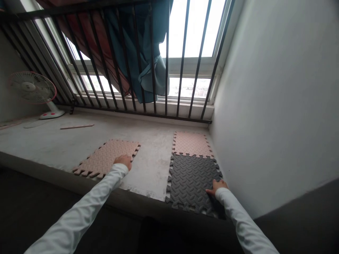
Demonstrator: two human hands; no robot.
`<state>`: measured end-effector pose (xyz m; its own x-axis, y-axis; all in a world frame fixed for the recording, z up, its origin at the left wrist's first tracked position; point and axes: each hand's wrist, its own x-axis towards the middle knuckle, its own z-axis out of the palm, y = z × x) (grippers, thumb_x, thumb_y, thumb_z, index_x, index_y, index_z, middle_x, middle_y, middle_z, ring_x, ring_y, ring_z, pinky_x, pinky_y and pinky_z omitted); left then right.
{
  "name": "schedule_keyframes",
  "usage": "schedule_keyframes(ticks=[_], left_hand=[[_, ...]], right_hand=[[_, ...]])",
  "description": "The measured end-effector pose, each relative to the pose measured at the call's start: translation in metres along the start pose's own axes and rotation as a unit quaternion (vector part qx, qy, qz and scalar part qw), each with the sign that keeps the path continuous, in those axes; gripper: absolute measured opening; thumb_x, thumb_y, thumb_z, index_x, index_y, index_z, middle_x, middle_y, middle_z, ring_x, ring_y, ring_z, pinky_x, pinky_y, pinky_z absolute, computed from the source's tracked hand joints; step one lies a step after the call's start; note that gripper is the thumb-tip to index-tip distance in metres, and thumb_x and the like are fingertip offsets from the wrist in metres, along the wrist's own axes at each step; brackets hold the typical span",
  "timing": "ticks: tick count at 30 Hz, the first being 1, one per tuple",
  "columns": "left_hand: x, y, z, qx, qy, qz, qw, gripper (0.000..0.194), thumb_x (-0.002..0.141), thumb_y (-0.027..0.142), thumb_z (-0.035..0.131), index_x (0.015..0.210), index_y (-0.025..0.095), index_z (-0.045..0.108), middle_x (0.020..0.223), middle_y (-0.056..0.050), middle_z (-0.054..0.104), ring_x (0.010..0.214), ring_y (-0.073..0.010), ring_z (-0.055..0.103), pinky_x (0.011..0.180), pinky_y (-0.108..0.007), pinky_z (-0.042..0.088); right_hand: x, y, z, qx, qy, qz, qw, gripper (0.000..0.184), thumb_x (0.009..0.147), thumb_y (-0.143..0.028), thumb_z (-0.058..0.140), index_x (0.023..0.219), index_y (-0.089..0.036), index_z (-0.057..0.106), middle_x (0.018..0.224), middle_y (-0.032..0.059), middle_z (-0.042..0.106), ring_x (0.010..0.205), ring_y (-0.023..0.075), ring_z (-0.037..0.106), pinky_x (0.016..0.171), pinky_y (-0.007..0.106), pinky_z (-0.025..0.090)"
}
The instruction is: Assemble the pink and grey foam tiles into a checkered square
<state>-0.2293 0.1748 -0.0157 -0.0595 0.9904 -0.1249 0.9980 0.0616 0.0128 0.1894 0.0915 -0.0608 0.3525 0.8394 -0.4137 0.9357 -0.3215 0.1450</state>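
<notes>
As left hand (123, 161) touches pink tile (102, 158), right hand (217, 186) touches black tile (190, 180) | grips unclear | fan badge (28, 85) unreadable

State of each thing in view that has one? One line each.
Left pink mat: flat, apart from the other two
Dark mat: flat, edge meeting the far pink mat
Far pink mat: flat, beside the wall
Left hand: at the left pink mat's right edge
Right hand: on the dark mat
Fan: upright; running or not, can't tell
Curtain: bunched, hanging behind bars
</notes>
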Motion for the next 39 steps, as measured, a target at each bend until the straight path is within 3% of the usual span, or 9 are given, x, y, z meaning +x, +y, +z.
schedule_keyframes(ticks=[5,11,14,18,23,27,29,32,39], left_hand=[[0.045,0.122,0.022,-0.135,-0.004,0.121,0.984,0.040,0.068,0.024,0.051,0.108,0.019,0.052,0.122,-0.010,0.049,0.113,-0.0210,0.040,0.093,-0.029,0.029],[0.086,0.229,0.060,-0.254,-0.002,0.070,0.965,0.035,0.063,0.029,0.058,0.094,0.014,0.056,0.112,-0.018,0.053,0.112,-0.0269,0.040,0.092,-0.033,0.027],[0.096,0.252,0.057,-0.311,-0.004,0.004,0.951,0.026,0.063,0.029,0.056,0.084,0.015,0.055,0.103,-0.017,0.056,0.107,-0.0284,0.044,0.091,-0.038,0.029],[0.106,0.255,0.038,-0.407,0.002,-0.069,0.911,0.023,0.066,0.023,0.053,0.087,0.014,0.051,0.106,-0.016,0.052,0.097,-0.0224,0.051,0.082,-0.034,0.038],[0.112,0.269,-0.004,-0.535,0.003,-0.067,0.842,0.044,0.068,0.017,0.055,0.108,0.014,0.037,0.103,-0.013,0.052,0.084,-0.0146,0.055,0.069,-0.028,0.045],[0.109,0.281,-0.050,-0.619,-0.022,-0.032,0.784,0.037,0.074,0.020,0.053,0.108,0.012,0.041,0.092,-0.007,0.056,0.065,-0.0080,0.054,0.056,-0.023,0.047],[0.105,0.266,-0.070,-0.644,-0.005,-0.028,0.765,0.031,0.076,0.023,0.050,0.105,0.013,0.045,0.086,-0.003,0.056,0.060,-0.0055,0.052,0.052,-0.021,0.046],[0.089,0.205,-0.088,-0.667,0.031,-0.044,0.743,0.033,0.072,0.016,0.054,0.104,0.011,0.047,0.074,0.000,0.056,0.048,-0.0016,0.046,0.051,-0.019,0.043],[0.012,-0.039,-0.075,-0.669,0.105,-0.140,0.722,0.040,0.065,0.010,0.051,0.105,0.012,0.049,0.059,0.003,0.056,0.047,-0.0072,0.050,0.049,-0.022,0.044]], right_hand=[[0.010,-0.007,0.004,0.031,-0.011,0.027,0.999,0.074,0.054,-0.045,0.065,0.117,-0.010,0.047,0.123,0.0230,0.041,0.116,0.0355,0.033,0.085,0.046,0.033],[0.029,-0.003,0.021,0.159,0.022,0.004,0.987,0.054,0.036,-0.035,0.074,0.087,-0.019,0.063,0.119,0.0152,0.049,0.117,0.0378,0.029,0.089,0.057,0.024],[0.032,0.000,0.025,0.212,0.022,-0.015,0.977,0.056,0.030,-0.036,0.075,0.082,-0.018,0.063,0.118,0.0168,0.049,0.120,0.0386,0.025,0.092,0.058,0.017],[0.032,0.000,0.026,0.232,0.017,-0.015,0.973,0.056,0.030,-0.030,0.076,0.083,-0.016,0.063,0.119,0.0197,0.048,0.120,0.0399,0.022,0.094,0.058,0.010],[0.031,0.000,0.022,0.241,0.016,-0.028,0.970,0.051,0.030,-0.026,0.075,0.079,-0.019,0.063,0.115,0.0173,0.052,0.120,0.0391,0.024,0.093,0.059,0.009],[0.023,-0.001,0.013,0.162,0.014,-0.022,0.986,0.047,0.036,-0.031,0.073,0.081,-0.018,0.064,0.111,0.0158,0.055,0.115,0.0377,0.033,0.091,0.056,0.020],[0.016,-0.002,0.006,0.125,0.009,-0.015,0.992,0.047,0.042,-0.033,0.071,0.086,-0.019,0.064,0.113,0.0148,0.054,0.114,0.0361,0.036,0.090,0.053,0.026],[0.009,-0.005,-0.003,0.068,-0.011,-0.007,0.998,0.048,0.051,-0.036,0.066,0.095,-0.017,0.062,0.117,0.0150,0.051,0.112,0.0354,0.038,0.086,0.049,0.032],[0.007,-0.007,-0.015,0.003,-0.051,-0.020,0.998,0.051,0.058,-0.039,0.061,0.104,-0.016,0.057,0.113,0.0153,0.054,0.109,0.0320,0.044,0.085,0.043,0.036]])
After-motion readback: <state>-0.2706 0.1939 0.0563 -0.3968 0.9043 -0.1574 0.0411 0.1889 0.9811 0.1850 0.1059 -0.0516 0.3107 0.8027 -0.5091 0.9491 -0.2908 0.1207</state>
